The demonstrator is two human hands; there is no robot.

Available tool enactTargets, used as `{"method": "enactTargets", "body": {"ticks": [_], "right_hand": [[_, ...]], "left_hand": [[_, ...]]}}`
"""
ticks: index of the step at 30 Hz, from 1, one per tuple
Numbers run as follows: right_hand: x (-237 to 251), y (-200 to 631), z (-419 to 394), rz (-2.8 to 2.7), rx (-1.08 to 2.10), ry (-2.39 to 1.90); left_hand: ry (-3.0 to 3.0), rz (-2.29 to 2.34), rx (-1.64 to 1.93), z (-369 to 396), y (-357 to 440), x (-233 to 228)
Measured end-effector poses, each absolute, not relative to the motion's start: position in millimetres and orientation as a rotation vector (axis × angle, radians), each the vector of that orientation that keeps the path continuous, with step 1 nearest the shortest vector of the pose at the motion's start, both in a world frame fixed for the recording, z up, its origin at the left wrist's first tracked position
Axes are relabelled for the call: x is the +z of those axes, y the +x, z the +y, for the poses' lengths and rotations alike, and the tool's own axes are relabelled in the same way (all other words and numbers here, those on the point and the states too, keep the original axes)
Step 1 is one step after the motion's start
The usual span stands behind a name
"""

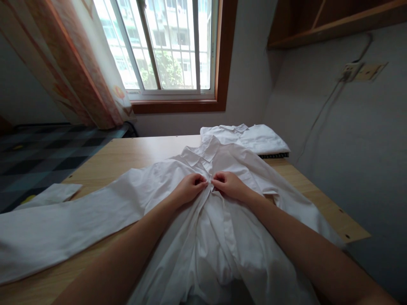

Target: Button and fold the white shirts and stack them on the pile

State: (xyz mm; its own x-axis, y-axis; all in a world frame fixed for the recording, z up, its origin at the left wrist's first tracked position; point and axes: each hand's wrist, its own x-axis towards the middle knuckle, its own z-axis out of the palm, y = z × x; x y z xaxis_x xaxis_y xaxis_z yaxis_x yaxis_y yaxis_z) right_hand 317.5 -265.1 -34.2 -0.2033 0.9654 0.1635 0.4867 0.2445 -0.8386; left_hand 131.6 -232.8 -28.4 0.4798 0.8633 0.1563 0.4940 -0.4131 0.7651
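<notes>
Left hand (190, 187): grip clenched, fingertips pinching the front placket of a white shirt (219, 237) just below its collar (203, 153). Right hand (229, 185): grip likewise clenched on the opposite edge of the same placket. The two hands meet fingertip to fingertip, touching or nearly so; what lies between the fingertips, perhaps a button, is too small to tell.

White shirt: spread face-up on the desk (133, 154), collar pointing away from the person, toward the window (165, 46). Lower front gathered in loose folds between the forearms, hanging over the near edge. One sleeve (63, 228) stretched flat to the left across the desk; the other side drapes toward the right edge.

Folded white garment (254, 137): lies at the far right corner of the desk, just beyond the collar, resting on a dark-edged item only partly seen.

White piece (52, 192): flat, at the left edge of the desk, just above the sleeve.

Surroundings: patterned curtain (79, 63) left of the window; checked floor (38, 156) beyond the desk; wall socket (362, 71) with cable on the right wall; wooden shelf (333, 21) above.
</notes>
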Motion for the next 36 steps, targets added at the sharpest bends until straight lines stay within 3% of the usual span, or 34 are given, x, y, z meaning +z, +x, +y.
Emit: {"method": "enactTargets", "body": {"ticks": [36], "right_hand": [[-42.8, 322.4, -265.3, -1.695, 1.141, -1.162]], "left_hand": [[2.135, 1.129, 0.738, -238.2, 135.5, -26.2]]}}
